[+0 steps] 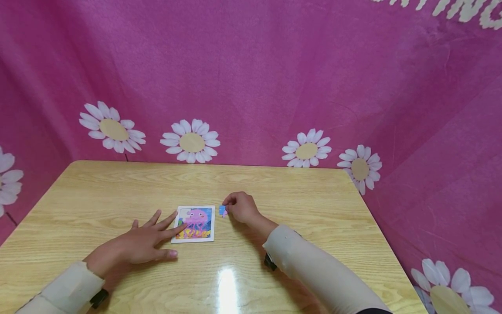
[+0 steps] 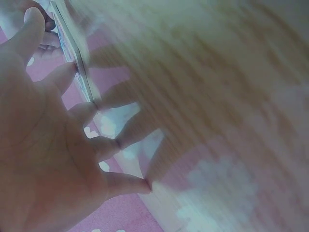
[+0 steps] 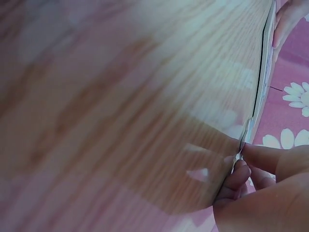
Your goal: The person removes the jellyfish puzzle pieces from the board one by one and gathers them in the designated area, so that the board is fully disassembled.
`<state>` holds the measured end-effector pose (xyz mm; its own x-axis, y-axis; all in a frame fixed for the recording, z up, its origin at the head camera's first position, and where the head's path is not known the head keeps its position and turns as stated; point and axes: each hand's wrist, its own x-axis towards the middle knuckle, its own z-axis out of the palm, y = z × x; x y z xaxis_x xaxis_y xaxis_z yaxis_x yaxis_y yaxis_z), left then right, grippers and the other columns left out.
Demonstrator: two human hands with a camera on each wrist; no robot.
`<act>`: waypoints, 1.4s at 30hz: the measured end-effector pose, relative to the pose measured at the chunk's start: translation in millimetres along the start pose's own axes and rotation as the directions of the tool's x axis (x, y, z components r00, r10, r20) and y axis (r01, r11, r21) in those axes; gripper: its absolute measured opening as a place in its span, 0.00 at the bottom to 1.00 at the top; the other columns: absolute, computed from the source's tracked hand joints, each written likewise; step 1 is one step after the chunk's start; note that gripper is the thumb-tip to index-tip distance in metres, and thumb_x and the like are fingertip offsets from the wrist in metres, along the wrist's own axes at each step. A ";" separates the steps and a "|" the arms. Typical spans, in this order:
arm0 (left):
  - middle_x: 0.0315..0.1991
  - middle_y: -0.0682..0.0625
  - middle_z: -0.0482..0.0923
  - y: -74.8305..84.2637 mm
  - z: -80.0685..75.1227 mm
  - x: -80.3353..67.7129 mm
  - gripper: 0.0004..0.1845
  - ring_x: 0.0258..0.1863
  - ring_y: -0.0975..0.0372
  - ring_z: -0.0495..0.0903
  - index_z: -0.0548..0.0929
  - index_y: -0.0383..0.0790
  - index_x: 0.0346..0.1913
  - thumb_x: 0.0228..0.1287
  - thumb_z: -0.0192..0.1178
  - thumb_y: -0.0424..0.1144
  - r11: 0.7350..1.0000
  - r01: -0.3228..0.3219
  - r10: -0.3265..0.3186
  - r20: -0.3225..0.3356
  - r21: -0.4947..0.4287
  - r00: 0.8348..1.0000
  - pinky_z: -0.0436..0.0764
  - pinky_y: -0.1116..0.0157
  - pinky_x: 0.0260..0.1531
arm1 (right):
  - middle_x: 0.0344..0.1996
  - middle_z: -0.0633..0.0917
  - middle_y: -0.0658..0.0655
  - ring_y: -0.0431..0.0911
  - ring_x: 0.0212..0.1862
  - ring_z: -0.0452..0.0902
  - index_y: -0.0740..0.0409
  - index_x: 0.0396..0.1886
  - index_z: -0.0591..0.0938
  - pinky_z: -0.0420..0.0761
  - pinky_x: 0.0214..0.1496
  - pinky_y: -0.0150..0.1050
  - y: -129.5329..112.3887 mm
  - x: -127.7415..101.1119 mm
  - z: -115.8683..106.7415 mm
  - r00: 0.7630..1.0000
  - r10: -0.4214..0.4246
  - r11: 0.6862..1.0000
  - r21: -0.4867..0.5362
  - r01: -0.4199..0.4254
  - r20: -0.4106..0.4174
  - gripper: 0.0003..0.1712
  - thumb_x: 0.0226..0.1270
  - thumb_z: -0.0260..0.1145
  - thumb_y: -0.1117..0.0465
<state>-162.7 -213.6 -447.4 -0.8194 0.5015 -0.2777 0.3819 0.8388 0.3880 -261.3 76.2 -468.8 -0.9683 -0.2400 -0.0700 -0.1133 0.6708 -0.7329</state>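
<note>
Playroom-like corner: daisy-printed pink backdrop

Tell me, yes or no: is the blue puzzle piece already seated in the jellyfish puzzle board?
No; the right hand pinches the blue puzzle piece just right of the jellyfish puzzle board.

Puzzle piece mostly hidden by right hand.

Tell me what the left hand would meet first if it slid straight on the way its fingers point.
The left hand already touches the puzzle board with its fingertips, so it would push straight onto the board.
</note>
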 end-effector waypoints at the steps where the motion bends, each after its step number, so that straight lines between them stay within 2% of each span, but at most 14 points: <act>1: 0.84 0.45 0.47 0.1 -0.2 0.0 0.44 0.79 0.30 0.40 0.62 0.66 0.80 0.63 0.57 0.74 1.000 -0.001 0.001 -0.001 0.001 1.000 0.40 0.16 0.58 | 0.32 0.86 0.51 0.42 0.37 0.74 0.59 0.36 0.89 0.76 0.42 0.35 0.2 0.1 -0.1 1.000 0.000 1.000 0.003 0.000 0.000 0.06 0.69 0.69 0.71; 6: 0.84 0.45 0.47 0.3 -0.7 0.0 0.44 0.79 0.31 0.40 0.62 0.66 0.80 0.63 0.57 0.74 1.000 -0.006 0.006 -0.004 0.004 1.000 0.40 0.16 0.58 | 0.31 0.87 0.52 0.42 0.36 0.76 0.59 0.36 0.89 0.76 0.42 0.35 0.3 0.6 -0.1 1.000 0.001 1.000 0.006 -0.001 0.001 0.05 0.69 0.69 0.71; 16: 0.84 0.44 0.47 0.8 -0.8 -1.0 0.44 0.79 0.31 0.39 0.63 0.65 0.80 0.63 0.57 0.74 1.000 -0.004 0.004 -0.002 -0.004 1.000 0.40 0.16 0.58 | 0.34 0.86 0.51 0.44 0.40 0.76 0.57 0.37 0.89 0.79 0.47 0.39 -1.3 1.3 -1.4 0.998 0.052 0.997 0.063 -0.053 0.019 0.05 0.70 0.69 0.69; 28: 0.84 0.45 0.46 0.5 -1.1 -0.6 0.44 0.79 0.31 0.39 0.62 0.66 0.80 0.63 0.57 0.74 1.000 -0.001 0.001 0.003 -0.009 1.000 0.39 0.16 0.58 | 0.33 0.87 0.52 0.43 0.36 0.75 0.58 0.37 0.89 0.75 0.38 0.32 -7.7 1.1 -5.6 0.999 0.023 0.996 0.086 -0.024 0.023 0.06 0.71 0.66 0.70; 36: 0.84 0.45 0.47 1.0 -1.9 -1.2 0.44 0.79 0.30 0.41 0.62 0.66 0.80 0.63 0.56 0.75 1.000 -0.015 0.015 -0.008 0.001 1.000 0.41 0.16 0.58 | 0.31 0.87 0.54 0.39 0.27 0.76 0.62 0.39 0.89 0.74 0.27 0.29 -13.7 1.2 -0.9 0.999 0.002 0.994 0.113 -0.007 0.038 0.05 0.72 0.67 0.70; 42: 0.84 0.44 0.48 1.3 -2.1 -1.2 0.44 0.79 0.30 0.41 0.62 0.66 0.80 0.63 0.56 0.75 1.000 -0.016 0.016 -0.011 0.009 1.000 0.42 0.16 0.57 | 0.33 0.89 0.54 0.38 0.32 0.75 0.61 0.38 0.90 0.75 0.33 0.30 -18.8 2.8 4.3 0.999 -0.033 0.995 0.100 0.030 0.032 0.05 0.70 0.68 0.70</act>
<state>-162.1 -213.5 -444.7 -0.8177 0.5127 -0.2617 0.3988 0.8324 0.3848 -260.9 59.9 -458.1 -0.9563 -0.2846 -0.0673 -0.1193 0.5899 -0.7986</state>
